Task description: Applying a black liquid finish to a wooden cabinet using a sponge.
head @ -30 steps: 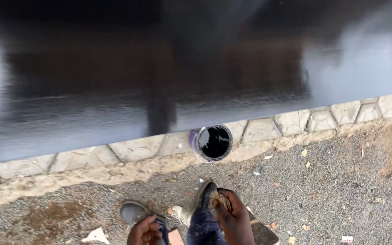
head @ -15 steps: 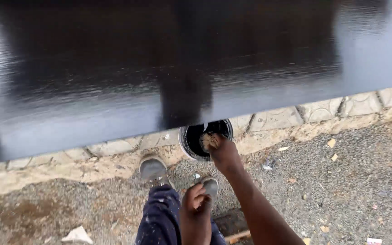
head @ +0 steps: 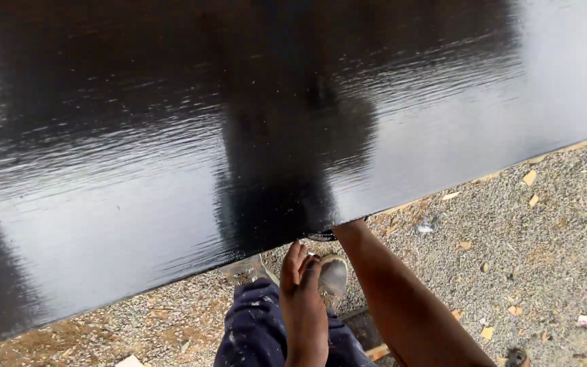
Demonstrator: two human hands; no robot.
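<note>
Left hand (head: pixel 305 299) empty, fingers (head: pixel 296 261) pressed together, tips just short of glossy black board (head: pixel 171 170) edge, kept off wet-looking sheen. Right arm (head: pixel 395 292) reaches beneath board; fingers hidden, cannot tell. Shoes (head: pixel 332 275) just below fingertips, on gravel (head: pixel 511 258).

panel: a broad, glossy black board (head: pixel 171 136) fills most of the head view, its wet-looking surface streaked and mirroring a dark upright shape
panel edge: runs slantwise from lower left to upper right, above the ground
left hand (head: pixel 305 299): bare, fingers together and loosely extended, pointing up toward the panel's edge, holding nothing, just short of it
right hand: hidden under the panel; only the forearm (head: pixel 395 292) shows, reaching beneath the edge
legs: dark blue trousers (head: pixel 256 329) flecked with pale spots
shoes: two grey shoes (head: pixel 332 275) near the edge
ground: grey gravel (head: pixel 511 258) strewn with small tan chips
</note>
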